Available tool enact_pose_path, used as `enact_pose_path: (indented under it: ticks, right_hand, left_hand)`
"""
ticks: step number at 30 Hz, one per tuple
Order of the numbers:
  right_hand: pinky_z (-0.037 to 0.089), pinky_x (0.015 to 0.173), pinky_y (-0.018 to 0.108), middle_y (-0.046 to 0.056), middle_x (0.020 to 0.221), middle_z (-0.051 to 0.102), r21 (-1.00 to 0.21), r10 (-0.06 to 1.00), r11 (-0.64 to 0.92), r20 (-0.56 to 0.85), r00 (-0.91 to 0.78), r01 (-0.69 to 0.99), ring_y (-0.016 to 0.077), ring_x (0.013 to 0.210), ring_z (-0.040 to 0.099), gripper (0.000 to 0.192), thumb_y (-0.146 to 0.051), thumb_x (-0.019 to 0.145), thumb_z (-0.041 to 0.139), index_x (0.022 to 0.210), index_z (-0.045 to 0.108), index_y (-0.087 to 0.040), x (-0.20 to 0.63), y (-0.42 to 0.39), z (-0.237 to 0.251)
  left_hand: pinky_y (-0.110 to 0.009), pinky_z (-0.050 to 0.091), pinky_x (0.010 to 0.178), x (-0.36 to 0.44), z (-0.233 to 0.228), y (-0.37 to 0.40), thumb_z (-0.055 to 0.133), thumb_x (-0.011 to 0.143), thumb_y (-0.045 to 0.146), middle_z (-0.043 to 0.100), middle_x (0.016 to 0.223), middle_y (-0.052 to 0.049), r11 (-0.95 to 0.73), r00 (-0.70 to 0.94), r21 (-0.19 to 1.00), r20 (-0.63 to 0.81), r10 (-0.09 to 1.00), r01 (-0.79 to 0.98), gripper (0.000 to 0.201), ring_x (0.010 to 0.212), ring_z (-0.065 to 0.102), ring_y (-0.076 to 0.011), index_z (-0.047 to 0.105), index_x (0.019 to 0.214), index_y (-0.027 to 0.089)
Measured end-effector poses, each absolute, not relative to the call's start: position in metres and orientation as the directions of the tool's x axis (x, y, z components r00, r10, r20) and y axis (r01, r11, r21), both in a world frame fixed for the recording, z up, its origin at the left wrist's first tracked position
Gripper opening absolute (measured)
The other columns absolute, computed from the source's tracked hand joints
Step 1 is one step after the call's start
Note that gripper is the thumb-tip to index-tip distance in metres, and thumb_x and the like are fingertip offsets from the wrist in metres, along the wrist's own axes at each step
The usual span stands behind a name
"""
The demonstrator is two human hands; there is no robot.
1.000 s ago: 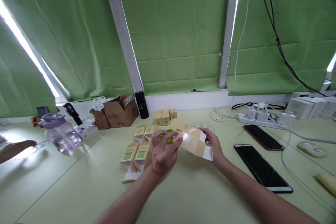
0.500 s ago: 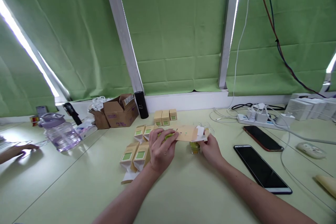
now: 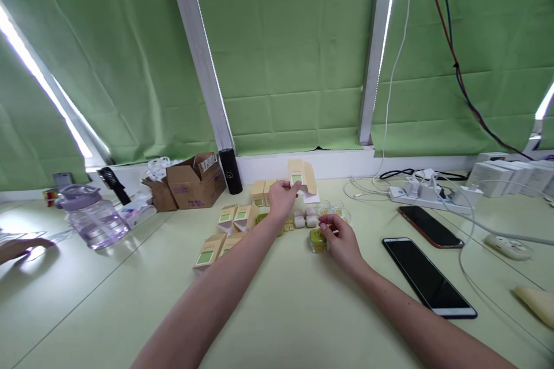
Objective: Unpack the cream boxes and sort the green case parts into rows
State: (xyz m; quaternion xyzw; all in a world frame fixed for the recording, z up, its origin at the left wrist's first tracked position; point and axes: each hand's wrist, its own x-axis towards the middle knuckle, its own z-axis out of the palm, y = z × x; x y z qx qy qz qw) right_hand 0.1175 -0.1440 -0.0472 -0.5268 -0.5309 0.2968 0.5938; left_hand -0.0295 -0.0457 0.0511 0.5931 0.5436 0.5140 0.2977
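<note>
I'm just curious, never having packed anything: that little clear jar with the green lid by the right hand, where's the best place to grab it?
Probably by its sides, from above. The little jar stands upright on the table, its green lid on top. The right hand already meets it from the right; small white pieces crowd the far side.

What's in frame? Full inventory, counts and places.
folded carton: 1, tan with green window, raised in left hand
small jar: 1, clear with green, under right hand
carton boxes: several, tan and green, table centre
cardboard boxes: 2, brown, rear left
black cylinder: 1, by the sill
water jug: 1, clear purple, left
phones: 2, dark, right
power strip: 1, white, rear right
another person's hand: 1, far left
left hand: holds carton
right hand: on jar
</note>
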Motion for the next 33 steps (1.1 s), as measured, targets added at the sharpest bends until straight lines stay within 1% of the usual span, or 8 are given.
enact_pose_path:
  ticks: [3,7,11,13,20,24,30,33]
  right_hand:
    - [0.048,0.069,0.033,0.007,0.09,0.072,-0.943,0.911,0.268,0.314,0.268,0.197,0.0208,0.074,0.058,0.032,-0.049,0.085,0.06,0.099,0.07,-0.021,0.119,-0.144,-0.046]
    - [0.048,0.07,0.034,0.007,0.09,0.072,-0.943,0.906,0.27,0.317,0.28,0.192,0.0208,0.073,0.058,0.033,-0.048,0.085,0.059,0.1,0.069,-0.021,0.119,-0.145,-0.043]
    - [0.049,0.07,0.034,0.007,0.092,0.072,-0.947,0.911,0.265,0.307,0.274,0.18,0.0211,0.074,0.058,0.033,-0.05,0.086,0.059,0.099,0.069,-0.021,0.119,-0.146,-0.041]
    - [0.049,0.07,0.034,0.007,0.091,0.072,-0.949,0.914,0.26,0.301,0.272,0.177,0.0213,0.074,0.059,0.034,-0.052,0.086,0.059,0.098,0.069,-0.022,0.12,-0.145,-0.041]
    - [0.049,0.071,0.034,0.007,0.091,0.072,-0.947,0.912,0.257,0.304,0.275,0.193,0.0218,0.075,0.059,0.032,-0.049,0.086,0.058,0.099,0.07,-0.022,0.121,-0.144,-0.04]
    - [0.049,0.07,0.034,0.006,0.088,0.071,-0.95,0.92,0.248,0.293,0.261,0.19,0.0217,0.075,0.059,0.031,-0.049,0.087,0.058,0.099,0.069,-0.022,0.12,-0.146,-0.038]
    - [0.049,0.07,0.034,0.006,0.09,0.072,-0.948,0.92,0.255,0.299,0.255,0.193,0.0217,0.074,0.059,0.033,-0.052,0.086,0.059,0.098,0.07,-0.023,0.118,-0.147,-0.038]
    - [0.049,0.07,0.034,0.006,0.089,0.071,-0.95,0.923,0.244,0.29,0.253,0.197,0.022,0.074,0.059,0.035,-0.053,0.086,0.059,0.099,0.069,-0.023,0.119,-0.147,-0.038]
  left_hand:
    - [-0.026,0.048,0.057,-0.008,0.048,-0.014,0.073,0.084,0.046,0.073,0.067,-0.006,-0.151,-0.118,0.917,0.207,0.971,0.368,0.034,0.063,0.071,-0.0185,0.064,0.068,0.018]
    - [-0.029,0.054,0.063,0.019,0.038,0.018,0.073,0.087,0.046,0.076,0.076,-0.011,-0.042,-0.115,0.904,0.1,0.988,0.426,0.034,0.068,0.071,-0.02,0.07,0.078,0.014]
    - [-0.041,0.059,0.088,0.038,0.026,0.037,0.065,0.097,0.04,0.069,0.12,-0.012,0.002,-0.085,0.867,0.046,0.995,0.498,0.035,0.102,0.069,-0.0229,0.066,0.12,0.013]
    - [-0.046,0.058,0.094,0.042,0.021,0.042,0.064,0.098,0.037,0.063,0.131,-0.011,0.008,-0.068,0.843,0.034,0.997,0.537,0.038,0.111,0.066,-0.0244,0.06,0.13,0.017]
    - [-0.04,0.054,0.097,0.035,0.004,0.045,0.071,0.092,0.037,0.069,0.126,-0.014,-0.037,-0.022,0.735,0.071,0.997,0.677,0.038,0.117,0.066,-0.0286,0.066,0.122,0.014]
    - [-0.035,0.05,0.099,0.033,-0.002,0.041,0.075,0.087,0.029,0.074,0.121,-0.011,-0.119,0.057,0.675,0.114,0.992,0.728,0.033,0.121,0.065,-0.0289,0.071,0.118,0.021]
    - [-0.047,0.057,0.097,0.04,-0.006,0.042,0.065,0.098,0.037,0.063,0.132,-0.011,-0.203,0.188,0.588,0.086,0.978,0.783,0.037,0.114,0.065,-0.0252,0.061,0.13,0.018]
    - [-0.046,0.058,0.094,0.042,-0.007,0.042,0.064,0.099,0.037,0.063,0.132,-0.011,-0.206,0.21,0.565,0.059,0.976,0.799,0.038,0.112,0.066,-0.0245,0.06,0.131,0.018]
